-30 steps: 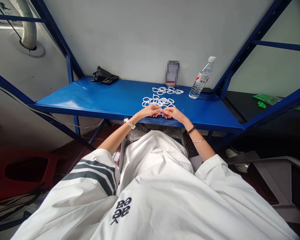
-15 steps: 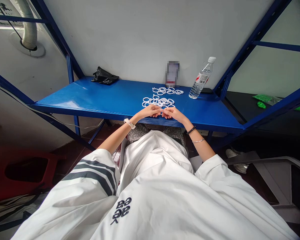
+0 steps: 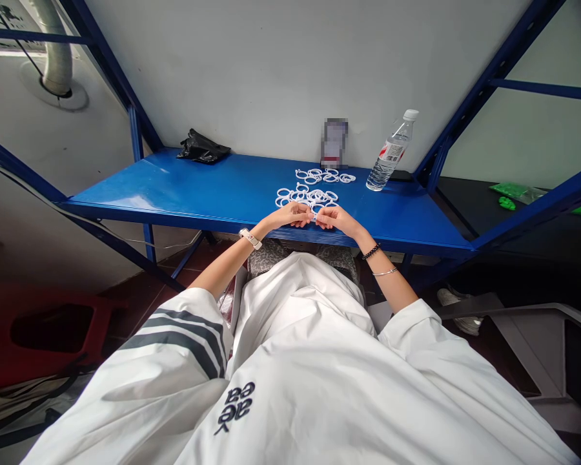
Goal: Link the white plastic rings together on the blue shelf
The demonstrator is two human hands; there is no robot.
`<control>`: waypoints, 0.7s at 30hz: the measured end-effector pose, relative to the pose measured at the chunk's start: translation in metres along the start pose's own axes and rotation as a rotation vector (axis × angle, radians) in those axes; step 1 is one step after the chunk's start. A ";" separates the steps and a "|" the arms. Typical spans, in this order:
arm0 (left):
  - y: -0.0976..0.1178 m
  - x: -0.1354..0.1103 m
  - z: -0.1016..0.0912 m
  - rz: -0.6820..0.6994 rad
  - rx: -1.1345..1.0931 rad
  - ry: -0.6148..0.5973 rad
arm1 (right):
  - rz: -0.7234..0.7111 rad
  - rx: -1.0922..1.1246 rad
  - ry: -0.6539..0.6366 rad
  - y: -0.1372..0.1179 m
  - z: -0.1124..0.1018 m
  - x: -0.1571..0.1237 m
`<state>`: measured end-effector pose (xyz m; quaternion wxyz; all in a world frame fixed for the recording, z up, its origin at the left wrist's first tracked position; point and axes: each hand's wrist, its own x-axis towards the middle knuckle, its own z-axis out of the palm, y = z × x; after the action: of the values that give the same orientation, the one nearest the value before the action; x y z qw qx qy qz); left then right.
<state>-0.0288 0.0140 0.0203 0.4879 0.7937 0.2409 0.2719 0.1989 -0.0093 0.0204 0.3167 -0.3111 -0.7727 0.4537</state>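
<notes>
My left hand (image 3: 293, 215) and my right hand (image 3: 335, 218) meet at the front edge of the blue shelf (image 3: 198, 190), fingers pinched together on a small white plastic ring (image 3: 314, 216) held between them. Just beyond my fingers lies a pile of several white rings (image 3: 306, 195), and a second cluster of white rings (image 3: 324, 175) lies farther back. A watch is on my left wrist, bracelets on my right.
A clear water bottle (image 3: 391, 154) leans at the back right of the shelf. A black bag (image 3: 202, 148) lies at the back left. Blue frame posts (image 3: 469, 97) slant up on both sides. A red stool (image 3: 43, 332) stands at lower left.
My hands have closed in slightly on the ring between them; nothing else has moved.
</notes>
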 end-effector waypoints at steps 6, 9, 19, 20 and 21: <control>0.000 0.000 0.001 -0.016 0.038 0.015 | 0.012 -0.042 0.007 0.000 0.000 -0.001; 0.001 0.000 0.001 -0.019 0.034 0.006 | 0.006 -0.050 0.005 0.000 0.000 -0.002; 0.003 0.000 0.001 -0.018 0.034 0.000 | 0.012 -0.051 0.004 0.001 -0.001 0.000; 0.003 0.000 0.001 -0.019 0.034 0.005 | 0.013 -0.049 0.005 0.001 -0.001 0.000; 0.003 0.000 0.001 -0.021 0.035 0.008 | 0.014 -0.046 0.005 0.001 -0.001 0.000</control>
<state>-0.0275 0.0121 0.0228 0.4759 0.7984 0.2560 0.2656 0.2001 -0.0087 0.0193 0.3082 -0.3249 -0.7800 0.4371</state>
